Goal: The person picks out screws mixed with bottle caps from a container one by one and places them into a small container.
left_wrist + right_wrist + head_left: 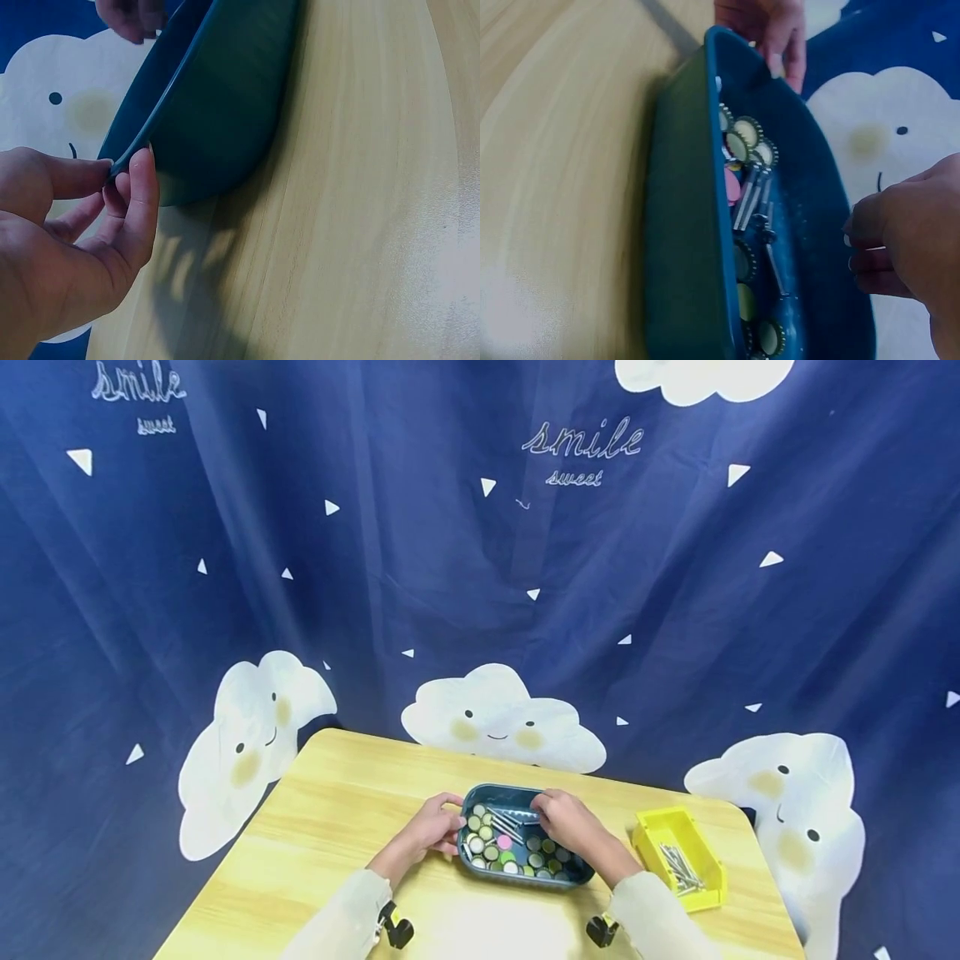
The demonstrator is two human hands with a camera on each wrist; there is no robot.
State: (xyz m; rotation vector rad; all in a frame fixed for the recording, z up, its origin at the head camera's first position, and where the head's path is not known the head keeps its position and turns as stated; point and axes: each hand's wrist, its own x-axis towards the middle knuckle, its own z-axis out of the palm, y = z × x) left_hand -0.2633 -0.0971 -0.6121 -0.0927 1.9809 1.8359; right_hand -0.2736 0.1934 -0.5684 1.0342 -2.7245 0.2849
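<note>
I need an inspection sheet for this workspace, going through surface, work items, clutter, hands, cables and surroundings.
Surface: wood-grain table, light-colored, with a bright glare patch toward the near side.
Work items: dark teal basin holding long metal screws; yellow bin on its right, with more screws inside.
Clutter: bottle caps, a pink disc and a green disc, all mixed in with the basin's screws.
Left hand: pinches the basin's rim at its left end.
Right hand: at the basin's far side, fingers bent; whether it holds anything, cannot tell.
Cables: nothing seen.
Surroundings: dark blue curtain printed with clouds, triangles and "smile sweet".
</note>
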